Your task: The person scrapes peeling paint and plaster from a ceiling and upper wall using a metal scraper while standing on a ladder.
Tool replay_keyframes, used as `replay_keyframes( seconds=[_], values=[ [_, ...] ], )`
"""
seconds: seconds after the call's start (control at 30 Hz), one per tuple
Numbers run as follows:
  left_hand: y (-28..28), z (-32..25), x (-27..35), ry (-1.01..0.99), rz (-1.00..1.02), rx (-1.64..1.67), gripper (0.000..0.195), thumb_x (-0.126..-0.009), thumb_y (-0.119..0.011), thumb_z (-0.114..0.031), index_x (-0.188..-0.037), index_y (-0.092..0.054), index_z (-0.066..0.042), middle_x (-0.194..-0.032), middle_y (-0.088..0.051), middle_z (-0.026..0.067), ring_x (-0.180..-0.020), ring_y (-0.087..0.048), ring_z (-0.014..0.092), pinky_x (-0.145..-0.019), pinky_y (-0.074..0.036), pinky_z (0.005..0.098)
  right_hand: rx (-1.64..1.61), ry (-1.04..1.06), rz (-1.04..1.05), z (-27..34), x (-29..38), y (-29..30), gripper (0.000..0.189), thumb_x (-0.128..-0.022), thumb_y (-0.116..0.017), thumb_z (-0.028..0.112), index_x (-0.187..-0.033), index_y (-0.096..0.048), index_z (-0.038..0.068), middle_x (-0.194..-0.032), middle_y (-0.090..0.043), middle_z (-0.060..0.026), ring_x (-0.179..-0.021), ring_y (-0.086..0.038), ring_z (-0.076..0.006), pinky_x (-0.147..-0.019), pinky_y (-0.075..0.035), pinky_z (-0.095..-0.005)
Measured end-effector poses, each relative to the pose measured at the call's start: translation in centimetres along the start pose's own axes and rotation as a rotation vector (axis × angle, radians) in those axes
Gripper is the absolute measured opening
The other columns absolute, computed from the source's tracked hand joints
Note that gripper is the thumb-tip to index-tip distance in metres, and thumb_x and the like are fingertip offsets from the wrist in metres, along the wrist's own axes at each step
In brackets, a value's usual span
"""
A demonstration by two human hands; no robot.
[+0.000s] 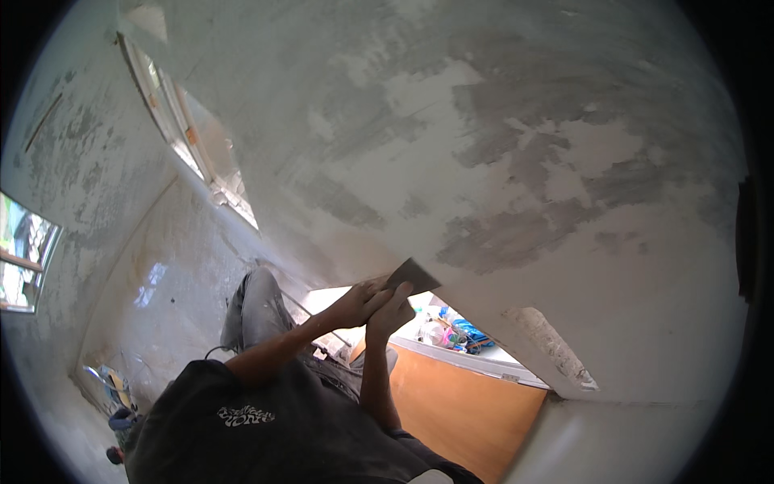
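Observation:
Both my hands are on a flat, dark metal scraper blade (pixel 413 277), a plasterer's tool whose handle is hidden in my grip. My right hand (pixel 392 311) wraps around its base, with the thumb laid on the blade's face. From the left, my left hand (pixel 357 304) overlaps it, fingers reaching along the blade's near side. The blade's far edge lies at a plastered wall (pixel 363 199) with patchy grey and whitish filler; firm contact cannot be made out. Just beyond the hands is the wall's lower edge, beside a bright opening.
An orange-brown wooden panel (pixel 465 405) stands below the opening, through which a heap of mixed items (pixel 453 331) shows. A rough recess (pixel 553 348) cuts the wall at right. Window openings (pixel 199 145) are at left. Indistinct blue and dark objects (pixel 123 418) sit at lower left.

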State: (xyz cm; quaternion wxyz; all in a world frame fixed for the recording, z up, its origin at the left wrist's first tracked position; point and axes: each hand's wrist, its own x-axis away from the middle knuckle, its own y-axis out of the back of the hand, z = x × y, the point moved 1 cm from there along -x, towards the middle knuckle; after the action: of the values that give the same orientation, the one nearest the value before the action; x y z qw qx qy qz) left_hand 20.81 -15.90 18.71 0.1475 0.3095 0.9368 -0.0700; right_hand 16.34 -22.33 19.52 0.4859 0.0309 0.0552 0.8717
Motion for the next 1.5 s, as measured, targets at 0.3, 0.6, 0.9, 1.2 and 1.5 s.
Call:
replay_keyframes(
  seconds=[0.3, 0.6, 0.9, 1.2, 1.5],
  values=[
    [-0.1, -0.6, 7.5, 0.576, 0.256, -0.037, 0.034, -0.095, -0.044, -0.028, -0.089, -0.056, 0.003, -0.068, -0.059, 0.0108, -0.062, -0.057, 0.015, -0.055, -0.045, 0.0303, -0.204, -0.074, 0.338, -5.1, 4.8, 4.2, 0.046, -0.099, -0.033, 0.027, -0.092, -0.064, -0.006, -0.078, -0.066, -0.0109, -0.070, -0.061, -0.0157, -0.064, -0.048, -0.0276],
    [-1.7, -4.0, 2.2, 0.150, 0.107, -0.125, 0.033, -0.095, -0.041, -0.026, -0.079, -0.053, 0.001, -0.057, -0.054, 0.0160, -0.052, -0.058, 0.023, -0.046, -0.040, 0.0336, -0.508, 0.112, 0.415, 2.5, 2.7, 4.2, 0.044, -0.100, -0.027, 0.025, -0.105, -0.058, -0.006, -0.103, -0.063, -0.0148, -0.087, -0.060, -0.0201, -0.080, -0.047, -0.0304],
    [-1.3, -3.0, 1.3, 0.167, -0.037, -0.166, 0.037, -0.096, -0.042, -0.028, -0.082, -0.057, 0.003, -0.064, -0.061, 0.0122, -0.062, -0.061, 0.017, -0.052, -0.044, 0.0315, -0.441, 0.109, 0.398, 3.4, 0.5, 1.8, 0.047, -0.100, -0.026, 0.026, -0.096, -0.057, -0.010, -0.086, -0.066, -0.0185, -0.073, -0.063, -0.0215, -0.072, -0.050, -0.0323],
    [-1.4, -4.6, -1.3, -0.061, -0.017, -0.344, 0.035, -0.095, -0.041, -0.028, -0.092, -0.055, 0.004, -0.079, -0.061, 0.0165, -0.071, -0.060, 0.022, -0.061, -0.045, 0.0346, -0.347, 0.126, 0.330, 7.5, -0.8, 2.4, 0.032, -0.096, -0.039, 0.019, -0.087, -0.060, -0.004, -0.073, -0.065, -0.0114, -0.062, -0.059, -0.0139, -0.057, -0.047, -0.0266],
    [-1.6, -3.3, 0.9, 0.078, -0.039, -0.257, 0.037, -0.095, -0.041, -0.029, -0.098, -0.056, 0.005, -0.091, -0.061, 0.0155, -0.088, -0.061, 0.023, -0.067, -0.046, 0.0347, -0.237, 0.036, 0.318, 5.3, 0.0, 2.5, 0.038, -0.096, -0.041, 0.023, -0.083, -0.063, -0.005, -0.066, -0.064, -0.0092, -0.059, -0.059, -0.0142, -0.057, -0.047, -0.0283]
  ],
)
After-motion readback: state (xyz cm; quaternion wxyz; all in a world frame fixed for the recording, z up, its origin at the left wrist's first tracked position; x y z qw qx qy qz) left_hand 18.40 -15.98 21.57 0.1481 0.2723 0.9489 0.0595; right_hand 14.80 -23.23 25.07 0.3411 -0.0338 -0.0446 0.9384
